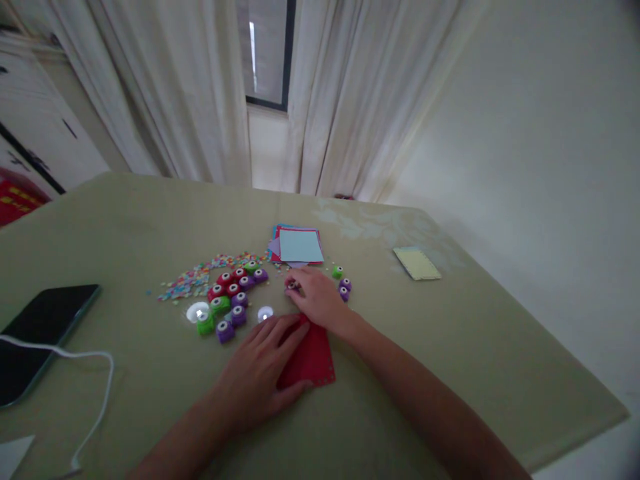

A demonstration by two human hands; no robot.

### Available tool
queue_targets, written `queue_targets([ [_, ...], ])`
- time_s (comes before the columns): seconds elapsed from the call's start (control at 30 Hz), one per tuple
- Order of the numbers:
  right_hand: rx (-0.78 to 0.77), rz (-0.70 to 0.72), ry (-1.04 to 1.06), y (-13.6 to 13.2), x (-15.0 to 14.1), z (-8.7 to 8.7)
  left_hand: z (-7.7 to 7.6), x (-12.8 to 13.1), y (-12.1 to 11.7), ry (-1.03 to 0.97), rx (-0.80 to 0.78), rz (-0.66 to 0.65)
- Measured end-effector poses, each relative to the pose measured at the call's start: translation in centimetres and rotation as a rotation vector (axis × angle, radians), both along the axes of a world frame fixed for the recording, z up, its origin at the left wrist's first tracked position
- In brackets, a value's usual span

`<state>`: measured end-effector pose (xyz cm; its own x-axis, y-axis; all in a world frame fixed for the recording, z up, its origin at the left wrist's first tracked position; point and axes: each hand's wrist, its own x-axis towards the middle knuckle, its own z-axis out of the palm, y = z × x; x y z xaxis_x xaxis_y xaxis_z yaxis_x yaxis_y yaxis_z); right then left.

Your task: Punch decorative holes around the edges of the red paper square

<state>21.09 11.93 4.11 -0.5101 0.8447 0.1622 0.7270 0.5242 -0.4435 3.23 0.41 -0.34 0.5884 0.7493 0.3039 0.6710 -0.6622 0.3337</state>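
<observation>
Atop red sheet | left hand lies spread, seemingly steadying it | beyond it | right hand pinches small object

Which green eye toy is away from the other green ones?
The green one on the right, near two purple ones. The other green ones are left of the right hand.

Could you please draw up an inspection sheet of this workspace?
Surface: table greenish, with a pale patterned patch near the far edge.
Work items: red sheet under the left hand; coloured blocks, confetti and stacked sheets beyond.
Clutter: black-screened device at left; yellow pad at right.
Hands: left spread on the sheet; right hand pinching a small item, partly hidden.
Cables: white cable across the device.
Surroundings: curtains, window, wall.
</observation>
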Motion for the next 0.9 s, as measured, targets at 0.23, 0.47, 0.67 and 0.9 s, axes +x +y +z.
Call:
queue_targets([
  [0.23,0.062,-0.073,0.032,-6.3,7.8,-1.3,-0.9,-0.2,0.1,0.034,0.052,0.154],
  [0.47,-0.156,-0.217,0.391,-8.0,9.2,-2.5,-1.2,-0.4,0.4,0.083,0.077,0.207],
  [0.67,-0.218,-0.163,0.418,-8.0,9.2,-2.3,-0.9,-0.5,0.3,0.096,0.075,0.211],
  [0.9,-0.252,-0.156,0.426,-8.3,9.3,-2.3,-0.7,-0.4,0.3,0.08,0.081,0.216],
])
